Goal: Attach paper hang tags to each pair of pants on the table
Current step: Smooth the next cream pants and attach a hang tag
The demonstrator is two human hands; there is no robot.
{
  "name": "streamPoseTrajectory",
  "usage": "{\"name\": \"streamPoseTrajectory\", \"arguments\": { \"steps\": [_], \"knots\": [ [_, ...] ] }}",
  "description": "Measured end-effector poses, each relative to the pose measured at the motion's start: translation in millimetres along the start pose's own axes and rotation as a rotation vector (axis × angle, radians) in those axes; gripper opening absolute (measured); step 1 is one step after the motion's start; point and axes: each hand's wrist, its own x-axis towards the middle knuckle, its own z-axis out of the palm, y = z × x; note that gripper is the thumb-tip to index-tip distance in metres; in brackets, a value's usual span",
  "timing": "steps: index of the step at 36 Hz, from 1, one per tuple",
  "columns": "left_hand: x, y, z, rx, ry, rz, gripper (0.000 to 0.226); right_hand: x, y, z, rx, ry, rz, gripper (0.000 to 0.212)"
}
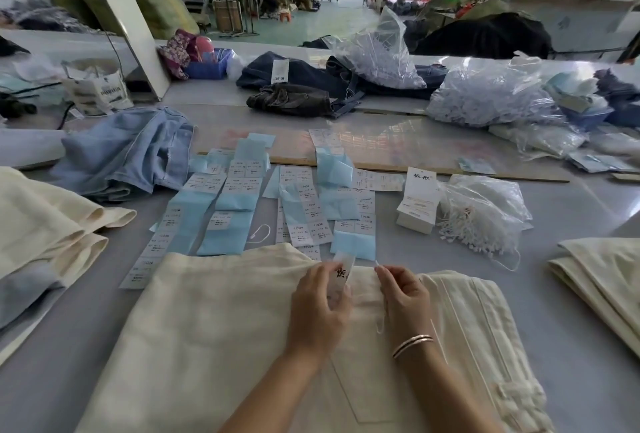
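Cream folded pants [225, 321] lie flat on the grey counter [52, 346], waistband far side. The left hand [317, 308] pinches a white paper hang tag [341, 276]; the right hand [403, 297] pinches its thin white string [380, 323]. Best keep that string taut and thread it cleanly.

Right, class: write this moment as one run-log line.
left hand: holds hang tag | right hand: pinches string | under both: cream pants
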Motion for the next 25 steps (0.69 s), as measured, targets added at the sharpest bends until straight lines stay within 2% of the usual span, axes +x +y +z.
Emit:
{"name": "streamPoseTrajectory", "arguments": {
  "steps": [2,4,10,15,21,25],
  "knots": [
    [-7.3,1.2,-6.5,-0.140,-0.032,0.109,0.036,-1.6,1.0,-0.3,-0.059,-0.026,-0.017,0.015],
    [-12.3,1.8,-10.2,-0.173,-0.064,0.185,0.038,-3.8,-0.7,0.4,-0.147,-0.076,-0.052,0.014],
    [-13.1,1.2,-15.7,-0.206,-0.095,0.228,0.040,-10.1,-10.0,5.2,-0.161,-0.137,-0.079,0.013],
    [-17.8,0.0,-14.9,-0.146,-0.154,0.310,0.048,-13.2,-10.9,2.5,-0.137,-0.124,-0.087,0.012],
    [-16.9,2.0,-16.0,-0.054,-0.114,0.280,0.053,-16.2,-9.7,4.2,-0.119,-0.079,-0.158,0.016],
    [-17.8,2.1,-14.5,0.039,-0.161,0.304,0.054,-16.2,-8.9,2.8,-0.101,-0.102,-0.145,0.015]
  ]
}}
